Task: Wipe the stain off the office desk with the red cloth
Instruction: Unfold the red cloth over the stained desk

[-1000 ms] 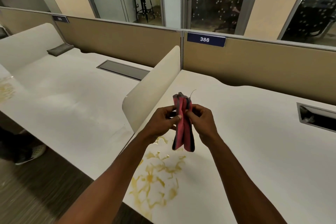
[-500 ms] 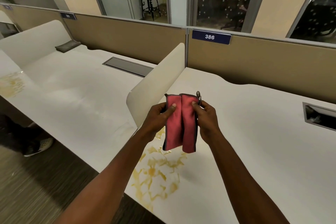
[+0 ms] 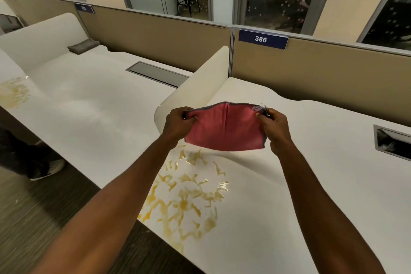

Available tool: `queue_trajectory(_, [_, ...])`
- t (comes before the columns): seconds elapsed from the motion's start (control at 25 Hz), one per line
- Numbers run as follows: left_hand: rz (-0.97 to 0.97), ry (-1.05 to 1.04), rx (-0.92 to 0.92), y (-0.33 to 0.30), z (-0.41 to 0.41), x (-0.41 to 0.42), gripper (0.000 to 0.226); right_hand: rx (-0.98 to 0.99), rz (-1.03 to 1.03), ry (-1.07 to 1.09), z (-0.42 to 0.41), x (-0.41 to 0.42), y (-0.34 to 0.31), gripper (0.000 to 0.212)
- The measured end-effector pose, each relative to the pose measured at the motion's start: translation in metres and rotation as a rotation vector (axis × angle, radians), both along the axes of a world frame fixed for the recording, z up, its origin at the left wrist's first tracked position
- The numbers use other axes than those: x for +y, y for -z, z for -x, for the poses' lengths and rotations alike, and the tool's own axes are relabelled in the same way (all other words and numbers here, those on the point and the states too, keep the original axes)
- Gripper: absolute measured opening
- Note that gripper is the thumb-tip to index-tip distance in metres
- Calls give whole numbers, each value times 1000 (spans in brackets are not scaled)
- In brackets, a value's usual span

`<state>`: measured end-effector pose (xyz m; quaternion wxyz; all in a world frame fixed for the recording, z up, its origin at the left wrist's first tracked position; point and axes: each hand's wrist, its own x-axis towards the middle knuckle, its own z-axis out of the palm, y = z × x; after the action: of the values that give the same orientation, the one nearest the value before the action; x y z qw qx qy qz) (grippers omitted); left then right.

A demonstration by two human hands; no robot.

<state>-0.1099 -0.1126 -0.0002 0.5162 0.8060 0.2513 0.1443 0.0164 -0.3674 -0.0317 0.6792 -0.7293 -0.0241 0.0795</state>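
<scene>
Nearest on the white bench (image 3: pixel 311 184) lies a yellow splattered stain (image 3: pixel 186 202). Above it, left hand (image 3: pixel 178 124) and right hand (image 3: pixel 274 125) fingers pinch a red grey-edged cloth (image 3: pixel 224 128), spread between them. Behind stand a cream curved divider (image 3: pixel 198 91) and a blue "386" label (image 3: pixel 262 39).

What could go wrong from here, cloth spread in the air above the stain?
1. The stain runs to the desk's front edge; a stroke toward the body could push residue onto the floor.
2. The red cloth is held only at its top corners by the left hand and right hand; laid flat, it may smear, not lift.
</scene>
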Motion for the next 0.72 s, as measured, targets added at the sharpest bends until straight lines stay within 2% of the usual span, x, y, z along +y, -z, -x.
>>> queue_trajectory(0.2, [-249,-23,79,2,-29,3,16,-64,150,-19,-16,-8,-1,19])
queue_trajectory(0.36, [-287,-89,42,9,-39,8,15,-135,109,-47,0,-27,-2,21])
queue_trajectory(0.52, [-450,42,142,45,-6,19,25,-108,112,-236,58,-48,34,28])
queue_trajectory(0.64, [-578,214,296,75,32,32,24,-103,289,-400,98,-54,70,44])
queue_trajectory(0.72, [-692,371,409,87,47,39,31,-171,412,-523,117,-53,83,43])
